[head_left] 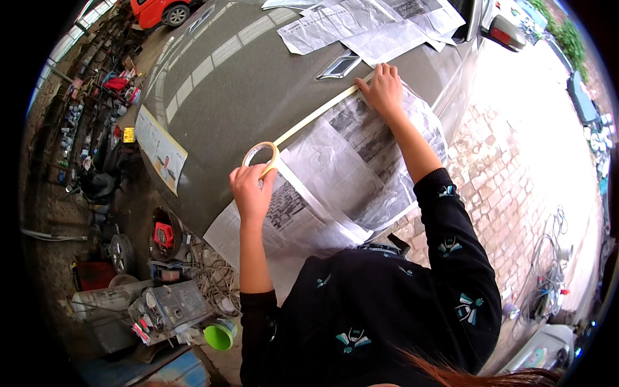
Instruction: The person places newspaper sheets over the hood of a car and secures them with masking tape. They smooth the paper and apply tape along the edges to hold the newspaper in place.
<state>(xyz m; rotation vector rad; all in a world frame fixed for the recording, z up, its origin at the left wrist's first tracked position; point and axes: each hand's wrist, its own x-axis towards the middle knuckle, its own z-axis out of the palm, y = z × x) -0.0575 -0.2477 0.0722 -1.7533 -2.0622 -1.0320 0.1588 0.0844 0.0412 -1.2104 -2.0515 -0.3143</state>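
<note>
A yellowish roll of masking tape (274, 153) is gripped at its rim by my left hand (250, 189), thumb and fingers closed on it. From the roll, a tape strip (317, 114) runs taut up and right along the upper edge of newspaper sheets (322, 151). My right hand (385, 90) presses at the strip's far end, by the newspaper's top corner, with its thumb apart from the fingers. Beneath lies the grey-brown painted body of a car (222, 84). The newspaper drapes over the car's near side. A mesh-filled side trim piece (338, 67) sits just beyond the strip.
More newspaper (361, 26) covers the car further off, near a side mirror (506, 32). Another taped sheet (161, 151) is at the left. Cluttered tools, a green bucket (220, 335) and a wheel (122, 253) stand lower left. Cables (548, 264) lie on the brick paving at right.
</note>
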